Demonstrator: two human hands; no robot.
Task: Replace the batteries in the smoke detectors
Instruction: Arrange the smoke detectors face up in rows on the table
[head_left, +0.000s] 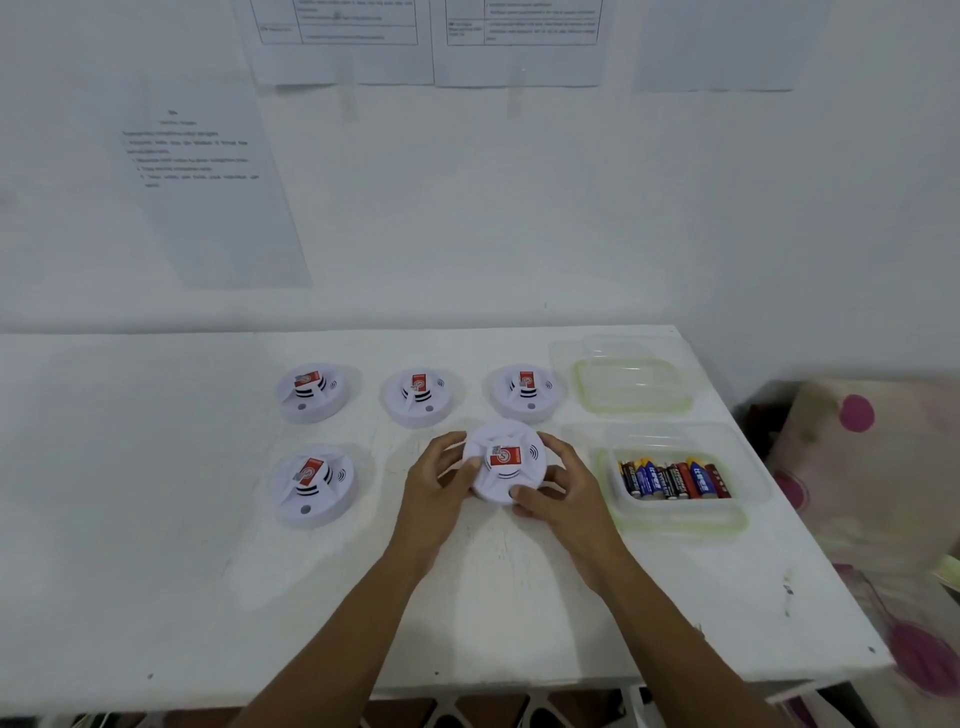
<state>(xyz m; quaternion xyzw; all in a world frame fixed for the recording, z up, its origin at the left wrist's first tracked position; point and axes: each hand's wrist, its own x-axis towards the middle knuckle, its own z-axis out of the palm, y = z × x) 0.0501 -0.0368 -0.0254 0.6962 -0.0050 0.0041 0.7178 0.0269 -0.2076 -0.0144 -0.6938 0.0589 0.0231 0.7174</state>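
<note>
Now both hands are on one detector (504, 465) at the middle of the table (208, 571). The left hand (441, 478) curls round its left edge and the right hand (561, 493) grips its right and near edge. Whether it rests on the table or is just lifted, I cannot tell. Its red label sits turned compared with the four other detectors (420, 397), so this looks like a twist to open the case.

A slip is the main risk. The case is smooth and round, and a hard twist with a loose hold could send it skidding, or drive the right hand into the near tub (680, 522) just beside it and spill it. Forcing the twist the wrong way could crack the case.

That near tub holds a row of batteries (672, 478) lying side by side. The far tub (636, 408) behind it looks empty. If spent cells go in with the batteries rather than there, they would be hard to tell apart.
</note>
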